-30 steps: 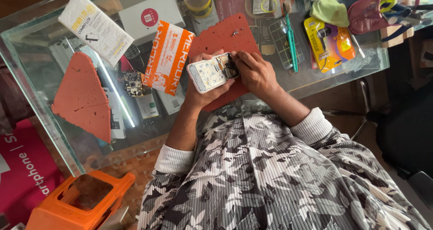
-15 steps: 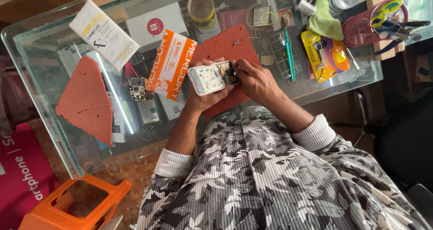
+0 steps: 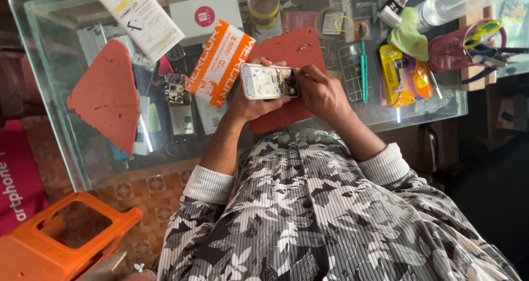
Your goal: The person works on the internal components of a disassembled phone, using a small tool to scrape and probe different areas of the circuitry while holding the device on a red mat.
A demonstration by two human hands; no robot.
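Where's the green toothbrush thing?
In the head view, the green brush lies on the glass table, right of the right hand, beside the yellow packet.

Opened white phone (image 3: 268, 82) lies flat, its internals exposed at one end.

The phone (image 3: 268, 82) is white with dark inner parts at one end. Under it lies a red-brown mat (image 3: 286, 57); a second red-brown mat (image 3: 104, 93) has a triangle shape. The packet (image 3: 220, 63) is orange with white. The stool (image 3: 60, 237) is orange. The cloth (image 3: 409, 38) is light green. The shirt (image 3: 330, 220) has a grey, black and white leaf pattern with thin stripes.
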